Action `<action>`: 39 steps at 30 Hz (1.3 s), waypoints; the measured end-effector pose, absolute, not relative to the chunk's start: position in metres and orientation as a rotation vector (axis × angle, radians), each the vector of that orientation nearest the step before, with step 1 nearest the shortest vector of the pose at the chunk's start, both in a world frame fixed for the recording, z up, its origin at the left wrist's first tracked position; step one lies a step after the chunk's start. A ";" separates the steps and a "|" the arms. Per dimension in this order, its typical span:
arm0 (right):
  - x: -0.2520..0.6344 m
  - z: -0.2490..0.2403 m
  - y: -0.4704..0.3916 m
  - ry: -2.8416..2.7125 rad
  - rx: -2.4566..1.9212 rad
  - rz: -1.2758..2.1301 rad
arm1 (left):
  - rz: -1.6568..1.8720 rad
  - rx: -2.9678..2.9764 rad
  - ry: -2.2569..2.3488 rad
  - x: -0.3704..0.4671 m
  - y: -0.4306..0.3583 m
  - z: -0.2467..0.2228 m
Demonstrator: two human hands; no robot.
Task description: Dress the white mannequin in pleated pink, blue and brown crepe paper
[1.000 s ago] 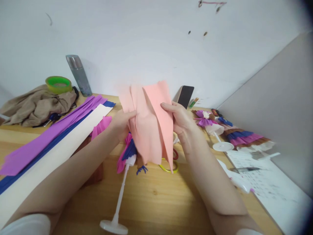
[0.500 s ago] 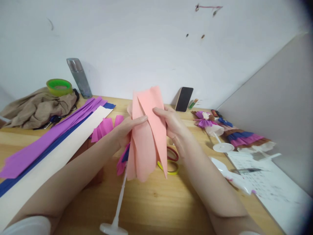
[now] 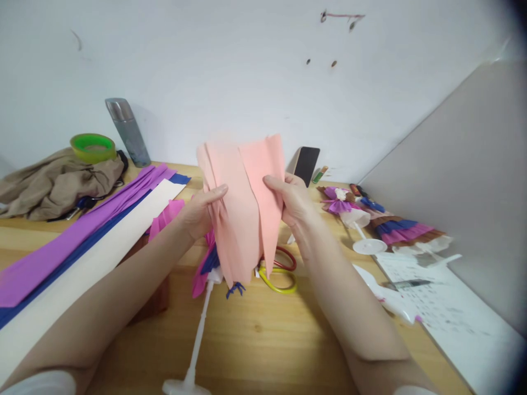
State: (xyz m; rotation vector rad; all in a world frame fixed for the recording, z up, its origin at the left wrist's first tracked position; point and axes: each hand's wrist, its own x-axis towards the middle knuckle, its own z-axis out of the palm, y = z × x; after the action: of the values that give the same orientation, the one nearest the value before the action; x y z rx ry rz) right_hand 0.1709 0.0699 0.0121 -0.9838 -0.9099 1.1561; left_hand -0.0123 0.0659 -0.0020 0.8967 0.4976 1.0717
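Observation:
Between my hands, above the wooden table, is a piece of peach-pink crepe paper (image 3: pixel 236 214), layered and partly folded. My left hand (image 3: pixel 201 211) pinches its left side, thumb in front. My right hand (image 3: pixel 290 200) grips the right flap, thumb in front and fingers behind. Under the paper lie scissors (image 3: pixel 286 280) with red and yellow handles; their blades are hidden. A white plastic stem with a round base (image 3: pixel 200 334) lies below my left hand, with magenta and blue paper (image 3: pixel 208 263) at its upper end. A small blue paper scrap (image 3: pixel 235 289) shows below the paper's lower edge.
Purple, blue and cream paper strips (image 3: pixel 135 230) stretch along the left. Behind them are a brown cloth (image 3: pixel 53 181), green tape (image 3: pixel 94 148) and a flask (image 3: pixel 128 131). A phone (image 3: pixel 308 165) leans on the wall. Ruffled paper pieces (image 3: pixel 405 230) and a written sheet (image 3: pixel 444 307) lie right.
My hands have moved apart a little, spreading the peach paper wider and lifting its lower edge. The blue scrap and more of the scissors now show. The view has shifted slightly.

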 end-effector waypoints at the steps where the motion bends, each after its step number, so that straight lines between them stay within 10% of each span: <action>1: 0.172 0.012 0.070 -0.911 -0.985 1.106 | 1.084 0.912 0.518 -0.013 0.066 -0.002; 7: 0.183 0.018 0.070 -1.034 -1.025 0.745 | 1.213 0.992 0.678 -0.014 0.065 0.002; 39: 0.194 0.016 0.088 -0.640 -0.973 1.290 | 1.173 0.856 0.610 -0.025 0.075 0.010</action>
State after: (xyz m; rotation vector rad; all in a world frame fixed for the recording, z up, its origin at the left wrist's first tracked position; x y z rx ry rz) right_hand 0.1935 0.0880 0.0160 -0.9731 -0.6405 1.2897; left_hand -0.0246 0.0755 0.0103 0.8560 0.6102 1.1734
